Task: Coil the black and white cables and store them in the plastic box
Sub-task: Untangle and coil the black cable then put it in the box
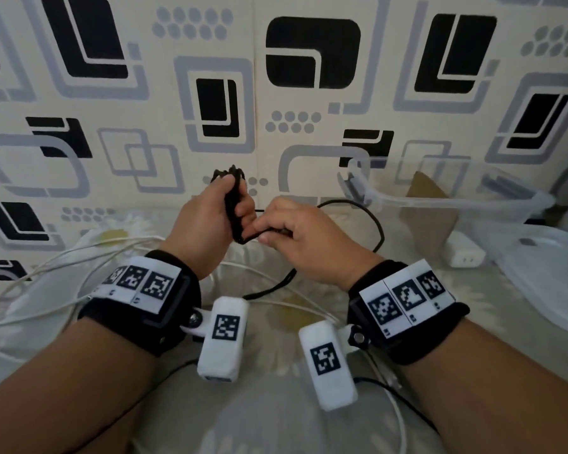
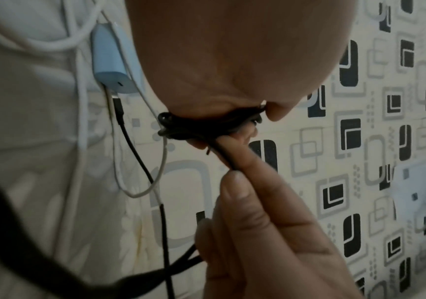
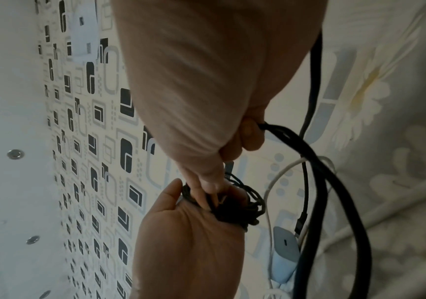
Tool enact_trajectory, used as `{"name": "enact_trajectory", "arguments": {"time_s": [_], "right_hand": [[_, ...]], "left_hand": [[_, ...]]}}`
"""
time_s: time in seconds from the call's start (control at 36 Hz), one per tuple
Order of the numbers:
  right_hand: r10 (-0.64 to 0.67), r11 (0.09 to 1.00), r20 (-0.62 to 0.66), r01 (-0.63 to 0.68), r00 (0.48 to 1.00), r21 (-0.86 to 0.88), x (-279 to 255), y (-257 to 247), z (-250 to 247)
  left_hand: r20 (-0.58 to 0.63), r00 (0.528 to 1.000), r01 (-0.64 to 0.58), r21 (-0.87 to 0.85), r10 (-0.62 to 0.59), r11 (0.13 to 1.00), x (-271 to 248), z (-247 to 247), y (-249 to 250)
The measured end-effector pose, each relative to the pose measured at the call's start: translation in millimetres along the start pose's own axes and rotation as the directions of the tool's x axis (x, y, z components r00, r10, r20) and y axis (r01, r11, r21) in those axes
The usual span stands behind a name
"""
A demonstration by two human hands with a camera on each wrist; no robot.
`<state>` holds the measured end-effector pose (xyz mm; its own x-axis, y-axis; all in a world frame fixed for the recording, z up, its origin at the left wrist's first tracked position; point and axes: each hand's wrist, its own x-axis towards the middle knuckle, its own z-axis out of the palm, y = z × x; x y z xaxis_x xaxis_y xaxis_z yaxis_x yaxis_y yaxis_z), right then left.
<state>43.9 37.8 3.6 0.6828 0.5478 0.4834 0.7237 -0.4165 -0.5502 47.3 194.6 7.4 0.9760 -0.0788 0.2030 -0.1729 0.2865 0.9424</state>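
Head view: left hand [image 1: 207, 221] clenched round a bundle of black cable [image 1: 233, 204], loops poking above the fist; right hand [image 1: 302, 237] pinching the free run just beside the bundle, feeding it in. Loose black tail [image 1: 368, 217] arcing right over the bedsheet [image 1: 276, 404], white cables [image 1: 79, 257] uncoiled at left, clear plastic box [image 1: 473, 198] well off to the right (lid beside it). Left wrist view: black coil [image 2: 206, 125] squeezed under the palm, right fingertips [image 2: 234, 180] nipping the strand; blue charger [image 2: 112, 60] and white cable [image 2: 78, 101] on the sheet. Right wrist view: coil [image 3: 242, 204] in the left palm [image 3: 188, 242], slack black cable [image 3: 334, 192] crossing a white cable [image 3: 281, 172]. Likely snag: slack catching the white lead or charger, or loops springing loose if the fist eases.
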Motion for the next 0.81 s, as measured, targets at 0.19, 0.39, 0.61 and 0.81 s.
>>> {"name": "enact_trajectory", "arguments": {"time_s": [0.19, 0.39, 0.61, 0.81], "right_hand": [[-0.028, 0.975, -0.029, 0.034, 0.999, 0.220, -4, -6, -1], [-0.039, 0.994, -0.269, 0.064, 0.962, 0.085, -3, 0, -5], [-0.172, 0.981, -0.388, 0.192, 0.906, 0.014, -2, 0, -5], [-0.171, 0.982, -0.369, 0.187, 0.914, 0.007, -4, -3, -13]], "left_hand": [[0.022, 0.987, -0.139, 0.623, 0.160, 0.770, -13, 7, -3], [0.235, 0.970, -0.196, 0.616, 0.059, 0.763, -14, 6, -8], [0.341, 0.939, -0.249, 0.586, 0.043, 0.771, -16, 7, -6], [0.387, 0.922, -0.305, 0.718, 0.006, 0.626, -20, 7, -1]]}}
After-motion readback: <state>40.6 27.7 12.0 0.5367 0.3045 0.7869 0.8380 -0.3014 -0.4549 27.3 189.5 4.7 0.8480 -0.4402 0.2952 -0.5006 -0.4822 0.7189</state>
